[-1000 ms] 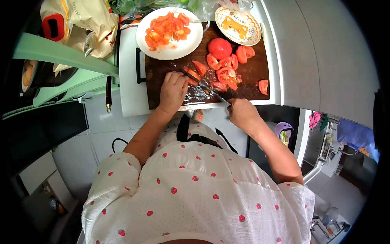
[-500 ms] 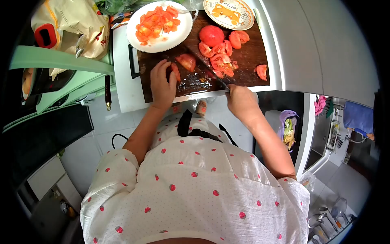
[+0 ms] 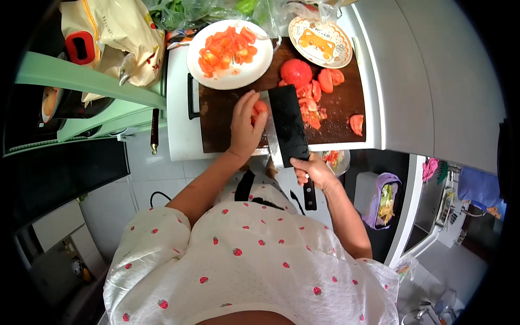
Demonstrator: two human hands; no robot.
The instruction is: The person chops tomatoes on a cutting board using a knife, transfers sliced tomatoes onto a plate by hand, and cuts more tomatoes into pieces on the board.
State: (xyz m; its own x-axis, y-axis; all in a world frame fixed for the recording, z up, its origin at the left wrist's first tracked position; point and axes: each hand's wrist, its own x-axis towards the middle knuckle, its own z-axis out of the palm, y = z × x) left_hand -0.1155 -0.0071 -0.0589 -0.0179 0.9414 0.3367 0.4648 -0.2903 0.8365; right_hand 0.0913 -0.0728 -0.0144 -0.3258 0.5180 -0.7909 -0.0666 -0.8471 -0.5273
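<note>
My right hand (image 3: 314,172) grips a black-faced cleaver (image 3: 290,122) near where blade meets handle. The broad blade shows its face and slants over the front part of the dark wooden cutting board (image 3: 216,135). Curled around a cut piece of tomato (image 3: 260,106), my left hand (image 3: 246,127) is at the blade's bright left edge. Behind and right of the blade lie a tomato half (image 3: 296,72), cut wedges (image 3: 310,111) and a lone wedge (image 3: 356,124). A white plate (image 3: 265,67) of chopped tomato stands at the board's back left.
A small plate with a cartoon animal (image 3: 317,44) rests at the back right of the board. Bagged greens (image 3: 176,11) lie behind. To the left are an opened cream-coloured bag (image 3: 116,32) and a green shelf edge (image 3: 92,76). A lilac-edged bin (image 3: 384,200) stands below right.
The cleaver has turned from edge-on to showing its broad face. My left hand has closed in on the tomato beside the blade. The camera view has shifted slightly.
</note>
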